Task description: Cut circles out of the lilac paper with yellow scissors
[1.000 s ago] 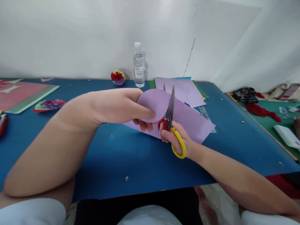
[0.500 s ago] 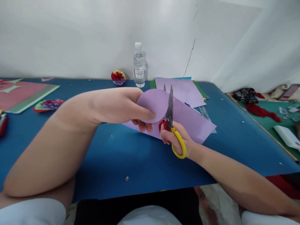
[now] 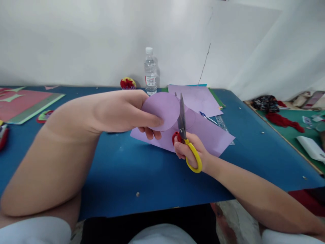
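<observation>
Between the thumb and fingers of my left hand [image 3: 134, 113] is a round piece of purple paper [image 3: 162, 110], held up above the table. My right hand [image 3: 190, 150] grips scissors [image 3: 183, 125] with one red and one yellow handle. Their blades are parted and point upward, right at the round piece's right edge. Under both hands lies a larger purple sheet [image 3: 210, 135] with a circle outline drawn on it. A pen [image 3: 209, 118] and a clear ruler [image 3: 221, 122] rest by the sheet's right side.
A water bottle [image 3: 150, 73] stands at the back near the wall, beside a colourful paper ball [image 3: 128, 83]. Stacked purple and green paper [image 3: 195, 98] lies behind the hands. Coloured sheets [image 3: 27, 105] are at the left. A green surface [image 3: 286, 135] with cloths adjoins on the right.
My left hand has shifted left and slightly up with the round paper. The scissor blades have tilted a little left; the right hand has hardly moved.
</observation>
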`<move>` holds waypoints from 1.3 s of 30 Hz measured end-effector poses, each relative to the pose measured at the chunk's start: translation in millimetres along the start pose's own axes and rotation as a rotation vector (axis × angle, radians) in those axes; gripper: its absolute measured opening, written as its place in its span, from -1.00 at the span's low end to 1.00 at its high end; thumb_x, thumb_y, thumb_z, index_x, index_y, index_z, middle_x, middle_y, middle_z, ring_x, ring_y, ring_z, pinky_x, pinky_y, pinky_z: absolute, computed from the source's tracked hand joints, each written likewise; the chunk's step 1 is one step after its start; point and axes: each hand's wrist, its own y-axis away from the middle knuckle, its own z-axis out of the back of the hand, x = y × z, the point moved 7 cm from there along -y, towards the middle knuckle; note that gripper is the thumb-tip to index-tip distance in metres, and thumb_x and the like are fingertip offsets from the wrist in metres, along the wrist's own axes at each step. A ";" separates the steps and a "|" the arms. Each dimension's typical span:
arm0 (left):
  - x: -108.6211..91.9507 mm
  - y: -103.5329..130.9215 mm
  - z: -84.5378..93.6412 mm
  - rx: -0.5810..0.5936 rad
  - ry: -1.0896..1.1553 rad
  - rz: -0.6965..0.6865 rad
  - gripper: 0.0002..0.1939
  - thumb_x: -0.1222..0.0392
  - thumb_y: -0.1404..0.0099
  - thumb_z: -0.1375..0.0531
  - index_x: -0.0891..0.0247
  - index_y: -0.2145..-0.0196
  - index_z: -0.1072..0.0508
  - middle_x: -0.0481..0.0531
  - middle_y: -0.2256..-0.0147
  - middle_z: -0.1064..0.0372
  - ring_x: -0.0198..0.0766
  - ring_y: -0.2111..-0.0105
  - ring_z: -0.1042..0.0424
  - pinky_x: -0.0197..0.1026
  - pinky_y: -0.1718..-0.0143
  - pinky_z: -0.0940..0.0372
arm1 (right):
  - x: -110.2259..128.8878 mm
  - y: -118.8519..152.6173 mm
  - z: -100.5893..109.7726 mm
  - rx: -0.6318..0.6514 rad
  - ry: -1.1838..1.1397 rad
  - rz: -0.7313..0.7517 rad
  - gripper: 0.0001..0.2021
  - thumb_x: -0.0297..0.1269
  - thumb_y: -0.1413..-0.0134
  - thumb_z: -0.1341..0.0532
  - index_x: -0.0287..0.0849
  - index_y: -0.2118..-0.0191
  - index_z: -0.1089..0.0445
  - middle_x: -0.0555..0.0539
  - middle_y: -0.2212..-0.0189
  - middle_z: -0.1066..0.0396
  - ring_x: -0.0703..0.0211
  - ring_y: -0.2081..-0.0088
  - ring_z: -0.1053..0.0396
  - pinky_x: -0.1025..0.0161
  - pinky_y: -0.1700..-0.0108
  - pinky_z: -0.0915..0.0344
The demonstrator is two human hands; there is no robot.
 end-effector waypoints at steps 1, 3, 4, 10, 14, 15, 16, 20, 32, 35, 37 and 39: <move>0.3 -0.1 0.0 0.001 -0.004 0.004 -0.72 0.00 -0.30 -0.33 0.27 0.35 -0.71 0.04 0.35 -0.65 -0.19 0.34 -0.58 -0.29 0.36 -0.42 | -0.1 0.2 -0.2 0.000 -0.006 -0.004 -0.64 -0.05 -0.38 -0.31 -0.07 0.39 -0.26 0.13 0.59 -0.23 0.27 0.58 -0.18 0.24 0.52 -0.16; -1.0 -0.3 -1.3 0.015 -0.001 0.002 -0.72 0.00 -0.30 -0.33 0.27 0.36 -0.71 0.03 0.37 -0.64 -0.20 0.35 -0.58 -0.29 0.35 -0.43 | 0.4 0.5 -0.4 -0.002 -0.008 -0.001 -0.64 -0.06 -0.38 -0.31 -0.07 0.40 -0.26 0.13 0.59 -0.24 0.27 0.59 -0.18 0.24 0.53 -0.16; -2.8 -0.4 -2.8 0.029 0.008 -0.006 -0.72 0.01 -0.29 -0.33 0.27 0.37 -0.71 0.02 0.38 -0.64 -0.21 0.37 -0.58 -0.29 0.34 -0.43 | 0.7 0.6 -0.5 -0.001 -0.006 0.000 -0.64 -0.06 -0.38 -0.31 -0.07 0.40 -0.26 0.13 0.59 -0.24 0.27 0.59 -0.18 0.25 0.53 -0.16; -13.5 -1.3 -18.2 0.154 0.083 -0.044 -0.73 0.09 -0.34 -0.28 0.31 0.40 -0.68 0.05 0.41 -0.62 -0.21 0.39 -0.55 -0.26 0.35 -0.43 | -0.5 0.4 0.7 0.002 0.004 -0.020 -0.65 -0.06 -0.38 -0.31 -0.07 0.39 -0.27 0.12 0.59 -0.26 0.26 0.58 -0.21 0.25 0.52 -0.18; -7.9 -2.5 -12.2 0.120 0.068 -0.049 -0.75 0.07 -0.35 -0.29 0.28 0.37 -0.69 0.01 0.37 -0.62 -0.26 0.37 -0.51 -0.30 0.31 -0.42 | -1.3 0.7 1.3 0.007 -0.013 -0.021 -0.65 -0.05 -0.39 -0.31 -0.07 0.38 -0.27 0.13 0.59 -0.26 0.26 0.59 -0.20 0.25 0.53 -0.19; -5.7 -2.4 -9.2 0.106 0.048 -0.053 -0.74 0.07 -0.36 -0.30 0.27 0.36 -0.69 0.00 0.37 -0.62 -0.28 0.38 -0.50 -0.30 0.31 -0.42 | -1.2 0.8 1.1 0.008 -0.011 -0.019 -0.65 -0.05 -0.39 -0.31 -0.07 0.39 -0.26 0.13 0.60 -0.26 0.26 0.59 -0.20 0.25 0.53 -0.19; -3.5 -2.2 -6.3 0.095 0.020 -0.057 -0.74 0.06 -0.36 -0.31 0.26 0.37 -0.69 -0.01 0.39 -0.60 -0.29 0.39 -0.48 -0.31 0.32 -0.41 | -0.8 0.9 0.9 0.007 -0.007 -0.017 -0.64 -0.05 -0.39 -0.31 -0.07 0.39 -0.26 0.12 0.60 -0.26 0.26 0.59 -0.20 0.25 0.53 -0.18; -0.2 0.5 -3.8 0.120 -0.029 -0.073 -0.67 -0.03 -0.39 -0.29 0.26 0.41 -0.64 0.00 0.40 -0.55 -0.24 0.38 -0.48 -0.27 0.37 -0.37 | -0.6 1.5 0.0 -0.005 0.006 -0.028 -0.62 -0.01 -0.38 -0.31 -0.07 0.40 -0.25 0.13 0.61 -0.24 0.27 0.61 -0.19 0.26 0.55 -0.17; 3.6 0.9 -1.4 0.129 -0.054 -0.008 -0.65 -0.10 -0.35 -0.31 0.23 0.41 -0.64 0.02 0.41 -0.52 -0.19 0.40 -0.46 -0.21 0.40 -0.31 | -3.3 1.4 -1.4 -0.021 -0.023 -0.061 -0.59 0.06 -0.36 -0.32 -0.07 0.41 -0.27 0.13 0.65 -0.22 0.27 0.65 -0.19 0.29 0.60 -0.19; 4.8 1.6 -0.1 0.119 -0.028 0.017 -0.67 -0.07 -0.33 -0.31 0.25 0.39 -0.65 0.03 0.40 -0.53 -0.19 0.39 -0.47 -0.21 0.41 -0.29 | -3.8 1.7 -0.5 -0.021 -0.017 -0.056 -0.58 0.07 -0.37 -0.32 -0.07 0.41 -0.27 0.13 0.66 -0.23 0.28 0.66 -0.19 0.29 0.61 -0.18; 3.9 2.6 1.1 0.108 -0.013 0.018 -0.66 -0.08 -0.32 -0.31 0.26 0.38 -0.66 0.03 0.40 -0.54 -0.19 0.39 -0.47 -0.21 0.41 -0.28 | -4.3 2.2 0.3 -0.017 -0.003 -0.048 -0.58 0.08 -0.38 -0.31 -0.08 0.40 -0.27 0.13 0.66 -0.24 0.28 0.66 -0.19 0.30 0.61 -0.18; 2.5 3.8 3.0 0.098 -0.011 0.007 -0.65 -0.10 -0.30 -0.32 0.26 0.38 -0.66 0.03 0.40 -0.54 -0.20 0.40 -0.45 -0.21 0.41 -0.29 | -4.9 2.8 1.4 -0.018 0.016 -0.049 -0.58 0.09 -0.38 -0.31 -0.08 0.39 -0.28 0.13 0.66 -0.24 0.28 0.66 -0.20 0.30 0.61 -0.18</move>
